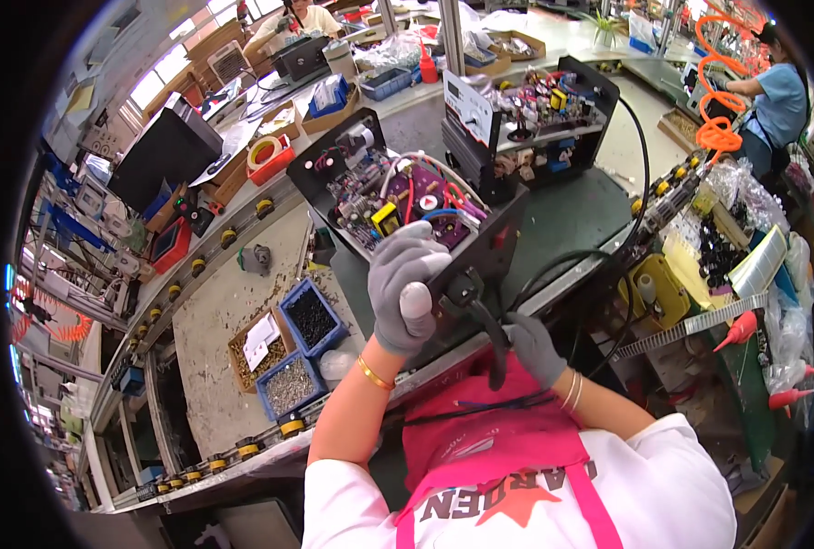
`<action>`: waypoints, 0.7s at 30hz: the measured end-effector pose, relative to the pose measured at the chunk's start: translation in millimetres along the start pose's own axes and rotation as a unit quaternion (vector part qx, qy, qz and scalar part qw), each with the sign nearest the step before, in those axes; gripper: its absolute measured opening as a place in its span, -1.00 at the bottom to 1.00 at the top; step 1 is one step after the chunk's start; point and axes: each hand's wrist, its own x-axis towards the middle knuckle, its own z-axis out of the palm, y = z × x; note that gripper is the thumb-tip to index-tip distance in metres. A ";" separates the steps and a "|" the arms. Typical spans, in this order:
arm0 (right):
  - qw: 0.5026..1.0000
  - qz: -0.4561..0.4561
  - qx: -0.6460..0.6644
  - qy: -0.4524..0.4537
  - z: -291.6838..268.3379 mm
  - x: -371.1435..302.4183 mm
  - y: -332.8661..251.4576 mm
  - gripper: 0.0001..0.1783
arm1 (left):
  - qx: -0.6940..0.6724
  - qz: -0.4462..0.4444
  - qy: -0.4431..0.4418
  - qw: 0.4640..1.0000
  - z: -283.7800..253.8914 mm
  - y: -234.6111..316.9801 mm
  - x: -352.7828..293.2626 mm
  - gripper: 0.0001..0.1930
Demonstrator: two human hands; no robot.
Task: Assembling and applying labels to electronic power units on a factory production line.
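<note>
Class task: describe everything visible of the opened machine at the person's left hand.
The opened machine is boxy and uncovered, with dark, metal-looking end panels. Inside crowd circuit boards, coloured wires and a yellow block. It lies over a green surface, turned diagonally in view. The gloved left hand is against its near end; the gloved right hand is at a black cord there.

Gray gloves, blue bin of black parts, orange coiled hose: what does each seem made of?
Gray gloves: probably matte fabric, fitting closely with soft creases.
Blue bin: likely satin moulded plastic, evenly coloured.
Coiled hose: perhaps smooth plastic, given its bright, springy loops.
</note>
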 end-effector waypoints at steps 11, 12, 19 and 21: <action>0.958 -0.198 -0.113 -0.175 -24.7 47.1 -73.5 -0.68 | 0.031 -0.012 0.007 0.999 3.7 6.2 -1.7 -0.49; 0.977 -0.142 -0.031 -0.159 -15.2 45.1 -71.4 -0.69 | 0.025 -0.011 0.003 1.000 2.2 5.8 -1.5 -0.50; 0.982 0.081 0.135 -0.103 19.6 -0.5 -85.8 -0.73 | 0.019 -0.011 -0.011 1.000 -1.7 8.1 2.9 -0.54; 0.979 0.108 0.127 -0.118 -4.2 -2.3 -112.9 -0.73 | 0.016 -0.003 -0.020 1.000 -4.9 3.5 -1.4 -0.54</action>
